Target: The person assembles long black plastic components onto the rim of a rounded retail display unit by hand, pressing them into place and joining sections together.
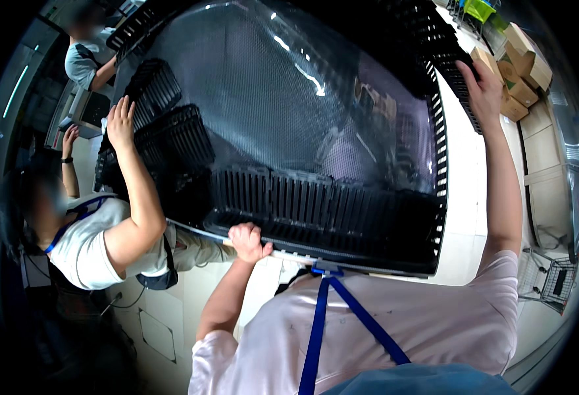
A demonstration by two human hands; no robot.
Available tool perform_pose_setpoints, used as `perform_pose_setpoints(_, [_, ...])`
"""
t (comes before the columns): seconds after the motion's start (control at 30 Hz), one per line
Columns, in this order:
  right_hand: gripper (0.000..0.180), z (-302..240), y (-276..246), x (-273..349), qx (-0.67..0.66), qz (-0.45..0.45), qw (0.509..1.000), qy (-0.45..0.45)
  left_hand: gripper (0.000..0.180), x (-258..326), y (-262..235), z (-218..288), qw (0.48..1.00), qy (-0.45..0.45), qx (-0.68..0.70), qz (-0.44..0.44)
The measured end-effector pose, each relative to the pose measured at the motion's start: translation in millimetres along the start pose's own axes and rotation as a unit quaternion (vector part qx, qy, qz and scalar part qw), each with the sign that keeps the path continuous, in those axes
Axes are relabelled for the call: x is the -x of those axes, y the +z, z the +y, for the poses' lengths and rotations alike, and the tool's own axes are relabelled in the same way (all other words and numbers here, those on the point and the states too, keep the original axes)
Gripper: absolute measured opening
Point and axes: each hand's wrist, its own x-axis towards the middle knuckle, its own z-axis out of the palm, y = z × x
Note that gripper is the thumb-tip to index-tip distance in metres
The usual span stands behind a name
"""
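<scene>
In front of me is a large black plastic display bin (302, 245) with slatted walls. A dark, shiny, see-through sheet (256, 99) with a fine mesh pattern covers its inner base. Several black slatted panels (302, 201) stand along its near side and in its left corner. My left hand (249, 242) is closed over the near rim, fingers curled on top. My right hand (483, 89), reaching far out on the right, grips a black slatted panel (457, 72) at the bin's right side; some of its fingers are hidden.
At the left, a co-worker (105, 243) in a white shirt has one hand by the bin's left wall. Another person (89, 59) stands farther back. Cardboard boxes (518, 72) are stacked at the far right. A shopping cart (554, 280) stands on the lower right.
</scene>
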Motion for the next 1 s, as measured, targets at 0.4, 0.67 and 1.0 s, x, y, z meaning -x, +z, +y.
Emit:
perform_pose_setpoints(0.4, [0.012,-217,-20,268,0.123,-0.24,0.96,-0.076,0.039,-6,-5,-1,0.995,-0.002,0.099,0.002])
perform_pose_setpoints(0.67, [0.012,-228,-2,301,0.171,-0.205,0.964,-0.001,0.037,-10,-13,0,0.988,-0.016,0.155,0.025])
perform_pose_setpoints(1.0, [0.014,-230,3,294,0.197,-0.226,0.954,0.013,0.037,-4,-5,-5,0.988,0.001,0.156,0.019])
